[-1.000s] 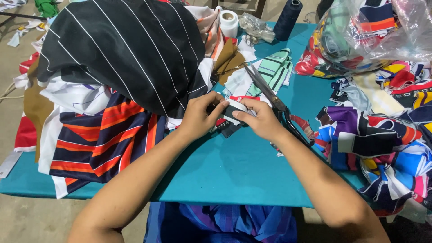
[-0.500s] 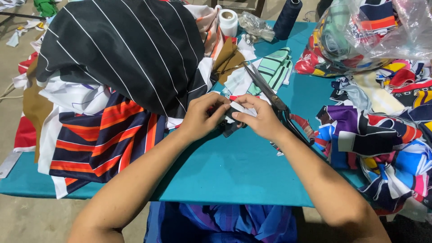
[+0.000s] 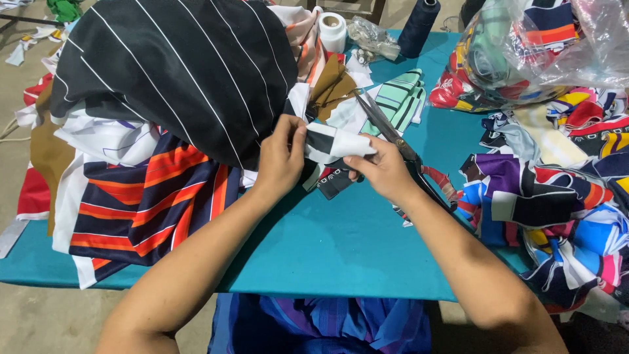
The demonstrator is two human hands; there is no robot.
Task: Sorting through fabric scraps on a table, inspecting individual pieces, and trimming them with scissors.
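Currently a small white-and-black fabric piece point(image 3: 337, 143) is pinched between both hands above the teal surface point(image 3: 341, 252): left hand point(image 3: 283, 157) closed on its left edge, right hand point(image 3: 383, 172) closed on its right end, fingers curled. Large scissors point(image 3: 400, 141) are lying just behind the right hand, blades pointed away, beside a green striped scrap point(image 3: 403, 98). A black striped fabric heap point(image 3: 177, 65) is piled left of the hands, an orange-navy striped cloth point(image 3: 151, 203) under it, and colourful offcuts point(image 3: 550, 196) are stacked at right.
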